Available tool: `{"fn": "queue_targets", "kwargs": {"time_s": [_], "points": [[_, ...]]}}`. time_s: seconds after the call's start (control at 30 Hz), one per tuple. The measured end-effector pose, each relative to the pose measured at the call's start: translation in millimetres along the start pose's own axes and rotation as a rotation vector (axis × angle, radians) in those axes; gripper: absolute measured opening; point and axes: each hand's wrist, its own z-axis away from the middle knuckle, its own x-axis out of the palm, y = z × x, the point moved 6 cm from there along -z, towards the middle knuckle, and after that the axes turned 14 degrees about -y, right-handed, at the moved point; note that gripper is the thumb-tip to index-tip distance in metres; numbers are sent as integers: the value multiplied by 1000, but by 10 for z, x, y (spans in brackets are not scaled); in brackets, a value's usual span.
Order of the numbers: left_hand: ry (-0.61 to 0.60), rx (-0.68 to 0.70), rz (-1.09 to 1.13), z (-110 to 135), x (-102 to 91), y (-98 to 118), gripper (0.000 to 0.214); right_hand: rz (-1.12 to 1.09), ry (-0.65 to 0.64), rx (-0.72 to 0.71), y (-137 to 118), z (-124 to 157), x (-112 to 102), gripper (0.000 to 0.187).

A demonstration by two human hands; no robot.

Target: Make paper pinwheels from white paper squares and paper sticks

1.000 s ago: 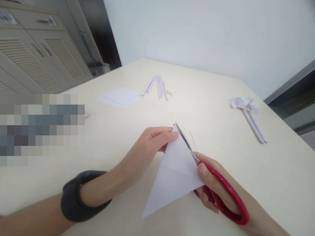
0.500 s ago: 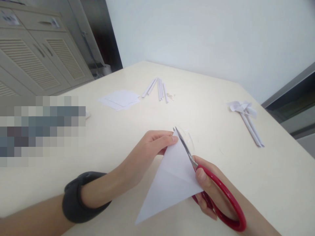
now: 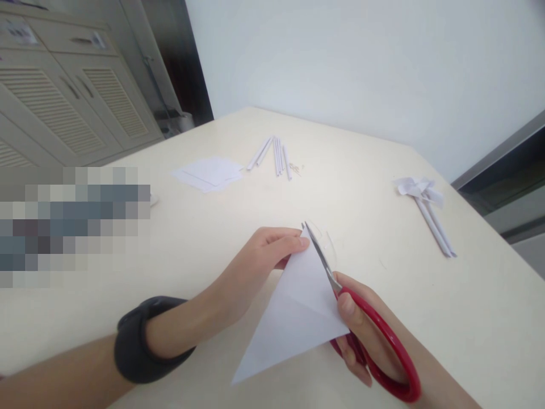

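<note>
A white paper folded into a triangle (image 3: 293, 318) is held just above the cream table (image 3: 468, 318). My left hand (image 3: 259, 261), with a black wrist band, pinches the paper near its top corner, fingers closed on it. My right hand (image 3: 361, 335) grips red-handled scissors (image 3: 383, 341), thumb and fingers through the loops. The scissor blades run along the paper's right edge up to its top tip, close beside my left fingertips.
A small stack of white paper squares (image 3: 210, 172) and several rolled paper sticks (image 3: 275, 154) lie at the far side. Finished paper pinwheels (image 3: 426, 204) lie at the right near the table edge. A blurred patch covers the left. Cabinets stand beyond the table.
The paper's lower corner has swung a little to the left and down. Both hands and the scissors stay in nearly the same place.
</note>
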Motion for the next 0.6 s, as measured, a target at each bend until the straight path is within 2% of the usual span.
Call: {"fn": "queue_targets", "kwargs": {"time_s": [0.6], "points": [[7, -3, 7, -1, -2, -1, 31, -46, -35, 9, 33, -23, 29, 39]]}}
